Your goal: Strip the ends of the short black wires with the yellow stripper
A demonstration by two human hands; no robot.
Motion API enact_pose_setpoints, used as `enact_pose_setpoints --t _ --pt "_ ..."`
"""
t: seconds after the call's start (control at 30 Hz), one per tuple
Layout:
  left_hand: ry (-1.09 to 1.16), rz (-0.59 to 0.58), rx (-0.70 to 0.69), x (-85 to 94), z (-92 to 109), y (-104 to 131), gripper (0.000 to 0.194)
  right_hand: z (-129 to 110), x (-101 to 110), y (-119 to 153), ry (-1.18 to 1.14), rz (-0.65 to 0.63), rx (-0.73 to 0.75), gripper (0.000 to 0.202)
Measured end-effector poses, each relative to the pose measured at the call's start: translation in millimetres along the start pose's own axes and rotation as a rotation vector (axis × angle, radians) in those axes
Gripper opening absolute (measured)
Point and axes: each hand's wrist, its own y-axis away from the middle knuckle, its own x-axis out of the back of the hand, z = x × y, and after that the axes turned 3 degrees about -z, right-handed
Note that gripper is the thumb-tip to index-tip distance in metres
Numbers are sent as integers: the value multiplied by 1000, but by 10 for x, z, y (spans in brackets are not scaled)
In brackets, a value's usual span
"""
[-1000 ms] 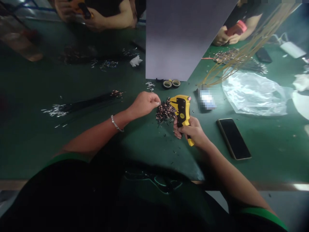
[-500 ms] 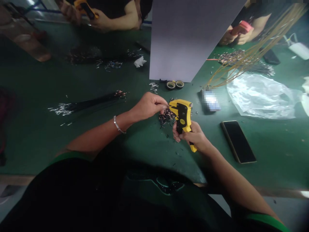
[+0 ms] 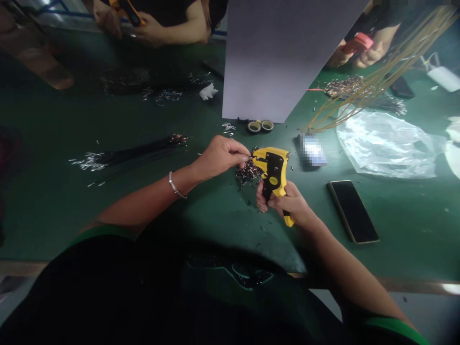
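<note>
My right hand (image 3: 287,201) is wrapped round the handles of a yellow and black wire stripper (image 3: 275,172), its jaws toward my left hand. The thumb and fingers of my left hand (image 3: 223,155) are pinched at those jaws on a thin dark wire, mostly hidden by the fingers. What looks like the wire's pale tip shows behind that hand. Beneath the jaws lies a pile of small black and coppery scraps (image 3: 247,175), partly covered by hand and tool. Left of my hands rests a bundle of black wires (image 3: 143,151) with silvery ends at one side and coppery ends at the other.
A phone (image 3: 353,212) lies at right, near a clear plastic bag (image 3: 391,143) and a small box (image 3: 312,149). Two tape rolls (image 3: 260,126) sit before a grey upright panel (image 3: 269,57). Across the green table (image 3: 201,211), co-workers' hands hold tools.
The stripper's head has tilted slightly to the right. A pale wire tip now shows left of my left hand, which stays almost in place.
</note>
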Motion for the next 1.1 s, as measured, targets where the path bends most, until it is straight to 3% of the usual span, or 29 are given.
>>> enact_pose_setpoints --t 0.5,1.1 --pt "-33 21 -45 -42 -84 14 11 40 28 -5 -5 -26 20 26" --pt "-340 31 -223 -1 -85 23 16 58 -18 22 -42 19 0 20"
